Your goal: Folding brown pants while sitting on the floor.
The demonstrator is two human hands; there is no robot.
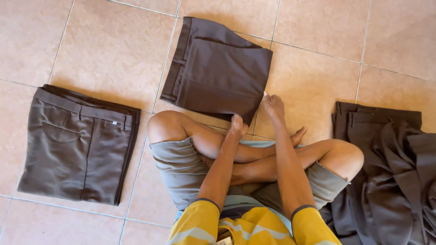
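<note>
I sit cross-legged on a tiled floor. In front of my knees lies a folded pair of dark brown trousers (218,70). My left hand (237,123) grips its near corner with closed fingers. My right hand (273,105) pinches the near right edge of the same folded trousers. Both arms reach forward over my crossed legs.
A stack of folded brown trousers (77,143) rests on the floor at my left. An unfolded heap of dark brown trousers (386,172) lies at my right, beside my knee. Beige floor tiles (313,86) surround everything.
</note>
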